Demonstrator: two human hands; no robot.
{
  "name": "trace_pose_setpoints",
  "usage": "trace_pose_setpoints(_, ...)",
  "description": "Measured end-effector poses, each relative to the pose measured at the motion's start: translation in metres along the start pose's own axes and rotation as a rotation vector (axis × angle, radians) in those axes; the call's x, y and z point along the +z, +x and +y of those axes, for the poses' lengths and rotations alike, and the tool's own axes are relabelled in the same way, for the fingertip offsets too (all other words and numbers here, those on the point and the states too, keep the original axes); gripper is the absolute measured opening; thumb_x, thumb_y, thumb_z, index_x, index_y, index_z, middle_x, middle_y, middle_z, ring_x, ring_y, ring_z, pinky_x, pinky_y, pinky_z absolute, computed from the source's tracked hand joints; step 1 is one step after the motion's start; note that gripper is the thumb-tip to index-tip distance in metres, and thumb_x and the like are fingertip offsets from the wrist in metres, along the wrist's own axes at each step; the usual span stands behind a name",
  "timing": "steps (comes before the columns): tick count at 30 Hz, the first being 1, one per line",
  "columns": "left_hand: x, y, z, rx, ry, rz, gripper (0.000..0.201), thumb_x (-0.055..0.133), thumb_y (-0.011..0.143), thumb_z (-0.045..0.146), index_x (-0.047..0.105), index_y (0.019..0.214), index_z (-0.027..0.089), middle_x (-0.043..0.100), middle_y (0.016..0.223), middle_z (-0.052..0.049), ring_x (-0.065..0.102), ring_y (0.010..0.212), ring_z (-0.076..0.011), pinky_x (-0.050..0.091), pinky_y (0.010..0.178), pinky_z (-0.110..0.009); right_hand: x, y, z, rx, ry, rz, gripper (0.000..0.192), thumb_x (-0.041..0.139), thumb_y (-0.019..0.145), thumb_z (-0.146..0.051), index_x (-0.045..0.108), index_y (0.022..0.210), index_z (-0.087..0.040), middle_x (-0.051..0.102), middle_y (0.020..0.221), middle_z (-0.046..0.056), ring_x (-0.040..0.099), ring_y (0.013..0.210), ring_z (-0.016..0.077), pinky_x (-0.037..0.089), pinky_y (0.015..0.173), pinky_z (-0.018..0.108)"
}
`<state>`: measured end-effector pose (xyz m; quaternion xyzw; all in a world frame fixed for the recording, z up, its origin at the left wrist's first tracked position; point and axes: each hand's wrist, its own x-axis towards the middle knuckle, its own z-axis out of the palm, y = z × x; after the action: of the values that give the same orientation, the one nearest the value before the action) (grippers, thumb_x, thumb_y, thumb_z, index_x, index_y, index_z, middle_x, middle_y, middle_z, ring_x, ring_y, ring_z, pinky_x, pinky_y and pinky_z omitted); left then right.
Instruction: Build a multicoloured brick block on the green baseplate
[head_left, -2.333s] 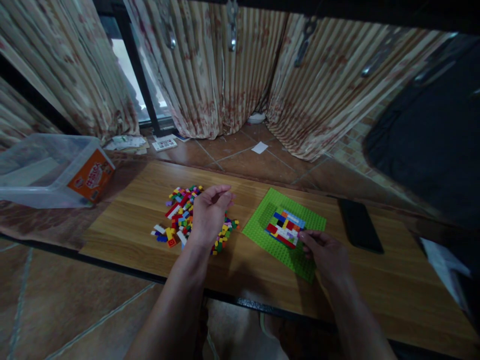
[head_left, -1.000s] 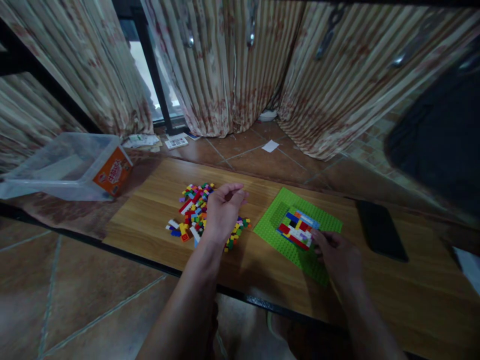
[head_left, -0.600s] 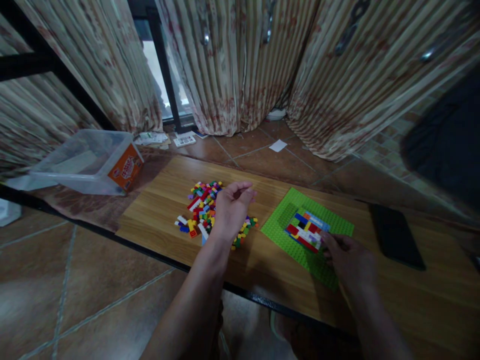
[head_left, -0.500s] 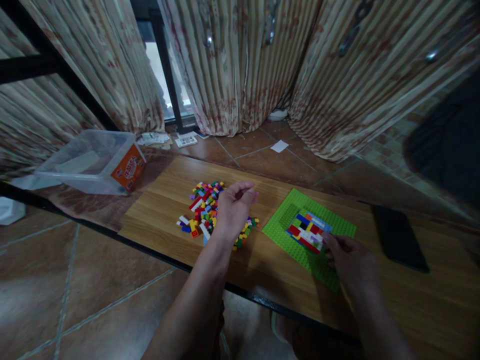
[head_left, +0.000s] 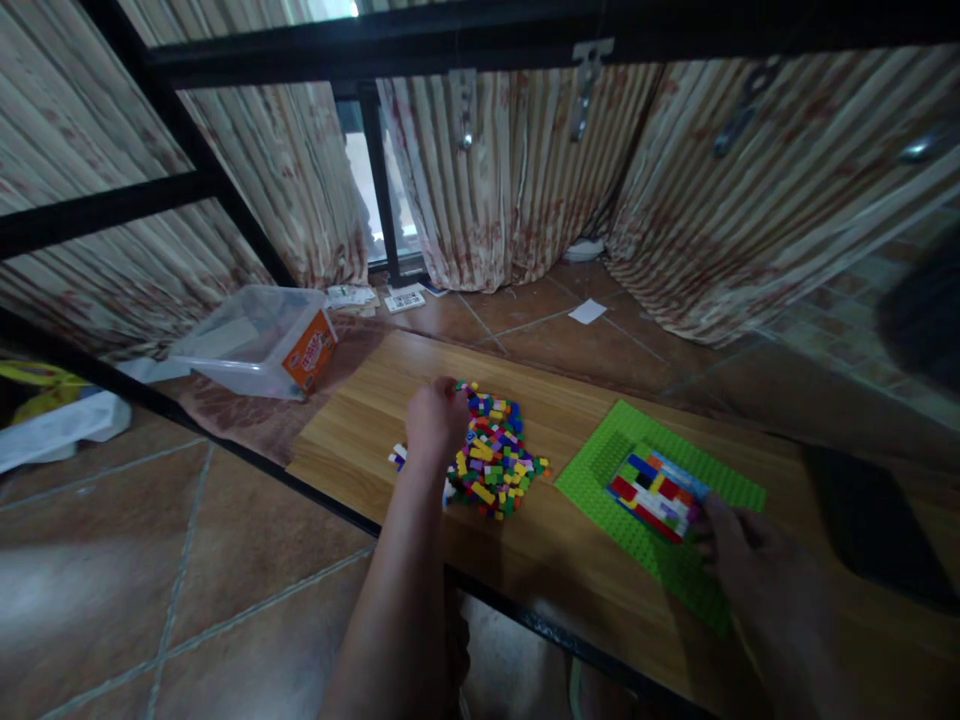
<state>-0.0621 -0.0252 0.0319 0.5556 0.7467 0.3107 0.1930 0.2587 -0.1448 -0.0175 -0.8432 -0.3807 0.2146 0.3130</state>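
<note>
My left hand (head_left: 437, 425) is at the left side of a pile of small colourful toy bricks (head_left: 491, 455). Its fingers are curled together at the tips, and what they may hold is hidden. On a green studded baseplate (head_left: 600, 440) lies a flat patch of joined bricks (head_left: 652, 490) in red, white, blue, black and yellow. My right hand (head_left: 765, 570) is in shadow at the patch's right edge, thumb and fingers pinched on what looks like a small pink-purple brick (head_left: 697, 513).
A wooden tabletop (head_left: 360, 400) bears everything. A clear plastic box (head_left: 247, 350) with an orange label stands at the far left. A black flat device, like a phone (head_left: 874, 520), lies right of the baseplate. Striped curtains (head_left: 510, 190) hang behind a black metal bar (head_left: 420, 45).
My left hand has moved left and away across the brick pile, uncovering its right part. My right hand stays at the patch's edge. The view has tilted up and shifted left.
</note>
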Motion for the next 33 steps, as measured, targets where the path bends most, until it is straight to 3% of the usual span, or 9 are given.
trace_pose_setpoints(2, -0.008, 0.008, -0.009, -0.060, 0.190, -0.025, 0.031, 0.053, 0.082, 0.026, 0.070, 0.106, 0.016, 0.072, 0.104, -0.017, 0.065, 0.099, -0.0308, 0.045, 0.081, -0.037, -0.001, -0.002, -0.003, 0.007, 0.004, 0.011, 0.050, 0.048, 0.082, -0.065, 0.068, 0.073, -0.019, 0.071, 0.064, 0.009, 0.065, 0.053, 0.0244, 0.049, 0.051, 0.035)
trace_pose_setpoints(5, -0.011, 0.015, -0.018, -0.077, 0.304, -0.079, 0.029, 0.055, 0.079, 0.022, 0.072, 0.102, 0.016, 0.071, 0.106, -0.019, 0.063, 0.104, -0.0319, 0.045, 0.082, -0.036, -0.003, -0.004, -0.008, -0.006, -0.053, 0.028, 0.049, 0.047, 0.082, -0.063, 0.068, 0.072, -0.021, 0.071, 0.064, 0.008, 0.066, 0.058, 0.0256, 0.048, 0.055, 0.037)
trace_pose_setpoints(26, -0.011, 0.018, -0.011, 0.012, 0.457, -0.215, 0.036, 0.052, 0.077, 0.024, 0.074, 0.105, 0.020, 0.074, 0.101, -0.015, 0.067, 0.097, -0.0325, 0.046, 0.074, -0.036, 0.004, 0.001, -0.016, -0.055, 0.212, 0.157, 0.044, 0.052, 0.082, -0.057, 0.067, 0.074, -0.016, 0.070, 0.067, 0.008, 0.059, 0.050, 0.0169, 0.042, 0.048, 0.028)
trace_pose_setpoints(30, -0.013, 0.018, -0.009, 0.051, 0.369, -0.179, 0.037, 0.051, 0.078, 0.028, 0.072, 0.107, 0.018, 0.074, 0.095, -0.014, 0.067, 0.088, -0.0294, 0.045, 0.068, -0.032, 0.004, 0.002, -0.016, -0.081, 0.278, 0.176, 0.045, 0.053, 0.082, -0.058, 0.067, 0.073, -0.016, 0.070, 0.067, 0.008, 0.061, 0.051, 0.0177, 0.043, 0.049, 0.028)
trace_pose_setpoints(33, -0.010, 0.013, -0.005, 0.131, 0.118, -0.232, 0.036, 0.053, 0.078, 0.032, 0.071, 0.104, 0.016, 0.073, 0.085, -0.009, 0.065, 0.076, -0.0234, 0.044, 0.062, -0.028, 0.003, 0.001, -0.018, -0.103, 0.347, 0.185, 0.043, 0.055, 0.082, -0.056, 0.066, 0.074, -0.016, 0.068, 0.066, 0.006, 0.058, 0.050, 0.0161, 0.041, 0.047, 0.027)
